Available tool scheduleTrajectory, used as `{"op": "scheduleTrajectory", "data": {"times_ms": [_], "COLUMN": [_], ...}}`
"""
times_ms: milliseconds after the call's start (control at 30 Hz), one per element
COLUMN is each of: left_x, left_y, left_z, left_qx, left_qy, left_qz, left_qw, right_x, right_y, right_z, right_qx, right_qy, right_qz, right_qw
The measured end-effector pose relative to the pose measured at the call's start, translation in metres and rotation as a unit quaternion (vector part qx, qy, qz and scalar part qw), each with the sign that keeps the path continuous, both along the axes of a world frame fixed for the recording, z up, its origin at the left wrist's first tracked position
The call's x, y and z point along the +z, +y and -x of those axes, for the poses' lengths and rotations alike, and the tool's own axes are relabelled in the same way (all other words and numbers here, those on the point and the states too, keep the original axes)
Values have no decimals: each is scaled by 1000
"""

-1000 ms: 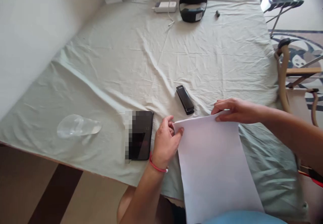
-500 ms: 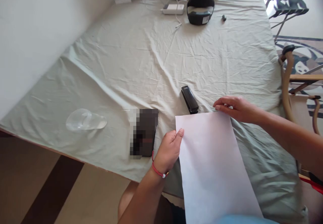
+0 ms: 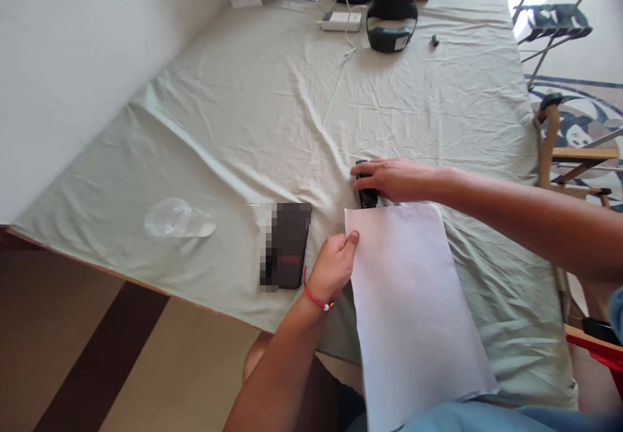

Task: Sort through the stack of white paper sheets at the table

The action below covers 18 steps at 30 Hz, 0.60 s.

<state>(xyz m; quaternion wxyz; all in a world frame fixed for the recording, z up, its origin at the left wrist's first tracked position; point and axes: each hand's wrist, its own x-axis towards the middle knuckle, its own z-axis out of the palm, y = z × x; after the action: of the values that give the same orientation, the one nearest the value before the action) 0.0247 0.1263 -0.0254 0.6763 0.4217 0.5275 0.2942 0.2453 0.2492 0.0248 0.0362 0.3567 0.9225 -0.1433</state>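
Note:
A white sheet of paper point(image 3: 413, 302) lies over the near edge of the table. My left hand point(image 3: 333, 266), with a red bracelet at the wrist, pinches the sheet's left edge near its top corner. Just beyond the sheet's far edge a black stapler point(image 3: 367, 196) lies on the cloth. My right hand point(image 3: 392, 180) covers the stapler with fingers laid over it, so most of it is hidden. A dark phone point(image 3: 287, 245) rests to the left of my left hand.
A pale green cloth point(image 3: 253, 114) covers the table. A clear plastic piece point(image 3: 179, 220) lies near the left edge. At the far end are a black headset point(image 3: 392, 20), a white charger with cable point(image 3: 341, 21) and boxes. A wooden chair point(image 3: 559, 153) stands at right.
My right hand left the sheet's top right corner and moved left onto the stapler. My left hand slid a little down the sheet's left edge.

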Motion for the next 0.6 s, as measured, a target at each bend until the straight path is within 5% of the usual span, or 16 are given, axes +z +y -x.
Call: {"op": "scheduleTrajectory", "data": {"times_ms": [133, 267, 333, 433, 600], "left_x": [-1, 4, 5, 4, 0], "left_y": [4, 6, 6, 7, 2], "left_z": [-1, -2, -2, -5, -18], "left_qx": [9, 1, -2, 3, 0], "left_qy": [-49, -101, -112, -107, -106], "left_qz": [-1, -5, -5, -12, -26], "left_qw": [999, 995, 994, 994, 994], "right_x": [0, 13, 19, 15, -11], "right_y": [17, 1, -22, -62, -96], "right_z": [10, -9, -29, -57, -83], "right_qx": [-25, -108, -206, -355, -414], "right_qy": [23, 111, 185, 271, 340], "right_qz": [4, -11, -14, 95, 243], "right_qw": [999, 988, 961, 890, 809]}}
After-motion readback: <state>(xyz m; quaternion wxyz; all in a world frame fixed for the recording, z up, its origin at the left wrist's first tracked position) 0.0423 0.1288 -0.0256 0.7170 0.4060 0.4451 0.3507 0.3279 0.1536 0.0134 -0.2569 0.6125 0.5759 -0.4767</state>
